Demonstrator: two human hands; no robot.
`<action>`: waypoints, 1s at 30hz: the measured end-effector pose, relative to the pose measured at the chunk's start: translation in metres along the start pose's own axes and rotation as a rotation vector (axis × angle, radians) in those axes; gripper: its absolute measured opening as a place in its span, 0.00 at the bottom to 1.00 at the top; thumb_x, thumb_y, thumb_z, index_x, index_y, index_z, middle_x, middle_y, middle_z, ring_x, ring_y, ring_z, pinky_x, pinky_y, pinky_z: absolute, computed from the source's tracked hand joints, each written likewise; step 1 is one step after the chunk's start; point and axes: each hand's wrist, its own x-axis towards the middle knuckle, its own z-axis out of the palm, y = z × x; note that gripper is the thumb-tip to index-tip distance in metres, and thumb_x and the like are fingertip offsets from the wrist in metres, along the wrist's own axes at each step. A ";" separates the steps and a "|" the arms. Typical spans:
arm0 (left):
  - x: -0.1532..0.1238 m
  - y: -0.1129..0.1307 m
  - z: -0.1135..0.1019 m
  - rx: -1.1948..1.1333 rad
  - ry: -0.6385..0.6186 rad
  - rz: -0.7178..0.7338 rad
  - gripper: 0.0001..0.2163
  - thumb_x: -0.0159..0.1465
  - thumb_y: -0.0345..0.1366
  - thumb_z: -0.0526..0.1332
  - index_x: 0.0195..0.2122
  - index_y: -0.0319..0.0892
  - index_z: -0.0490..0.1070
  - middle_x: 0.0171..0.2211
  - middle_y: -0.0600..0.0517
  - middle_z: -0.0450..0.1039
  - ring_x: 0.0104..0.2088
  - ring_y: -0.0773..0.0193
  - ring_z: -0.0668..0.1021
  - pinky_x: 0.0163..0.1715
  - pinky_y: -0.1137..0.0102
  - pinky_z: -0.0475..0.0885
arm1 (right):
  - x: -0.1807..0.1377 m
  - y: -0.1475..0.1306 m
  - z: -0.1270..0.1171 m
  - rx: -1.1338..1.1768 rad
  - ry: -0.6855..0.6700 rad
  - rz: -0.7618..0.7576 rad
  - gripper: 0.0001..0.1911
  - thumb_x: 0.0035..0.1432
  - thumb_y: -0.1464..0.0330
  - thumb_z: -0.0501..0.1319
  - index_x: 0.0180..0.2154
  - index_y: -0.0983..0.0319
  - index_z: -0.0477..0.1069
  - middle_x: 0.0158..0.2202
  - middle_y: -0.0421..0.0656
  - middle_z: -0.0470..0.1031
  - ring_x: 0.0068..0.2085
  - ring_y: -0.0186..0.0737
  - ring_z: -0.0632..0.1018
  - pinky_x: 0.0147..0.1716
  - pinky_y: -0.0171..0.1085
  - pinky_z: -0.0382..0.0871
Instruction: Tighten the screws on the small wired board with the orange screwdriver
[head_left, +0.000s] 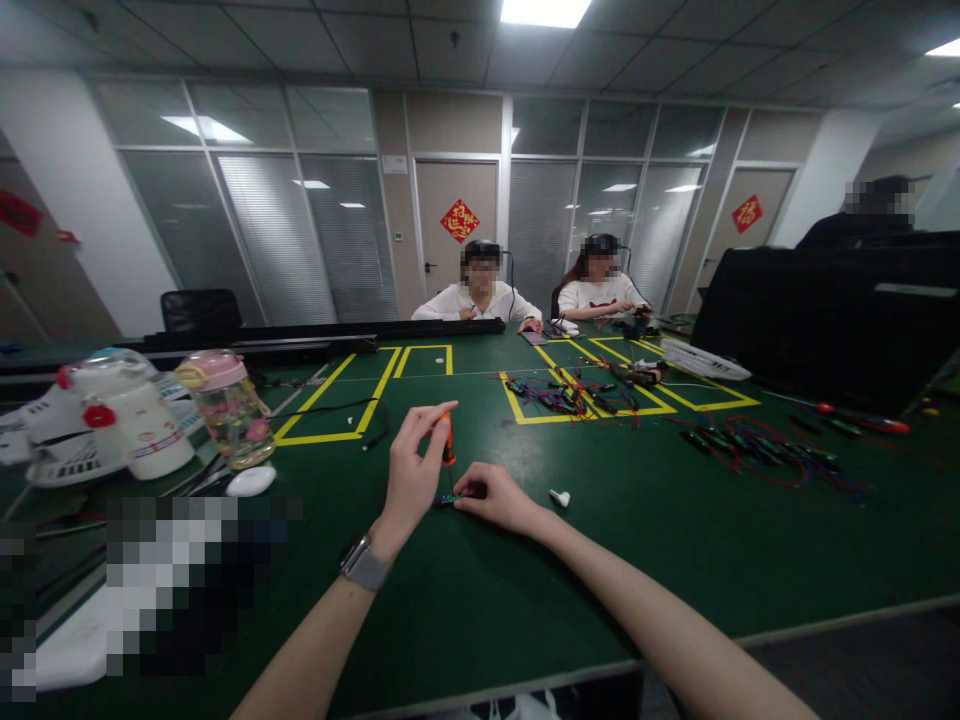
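Left hand pinched orange-handled tool upright over green table; right hand closed on small dark connector. White earbud lay nearby.

pink-lidded bottle, white mouse, wire heaps

A single head-worn camera looks forward and down along a green table, close above the wearer's forearms. It faces a glass office wall far across the room, with no second view.
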 end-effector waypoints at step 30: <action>-0.001 0.001 -0.001 0.017 0.017 -0.006 0.11 0.65 0.37 0.55 0.46 0.46 0.73 0.40 0.50 0.70 0.39 0.64 0.74 0.40 0.70 0.71 | 0.001 -0.002 -0.004 0.050 -0.032 0.016 0.06 0.48 0.76 0.65 0.32 0.65 0.76 0.28 0.40 0.73 0.30 0.32 0.73 0.31 0.31 0.67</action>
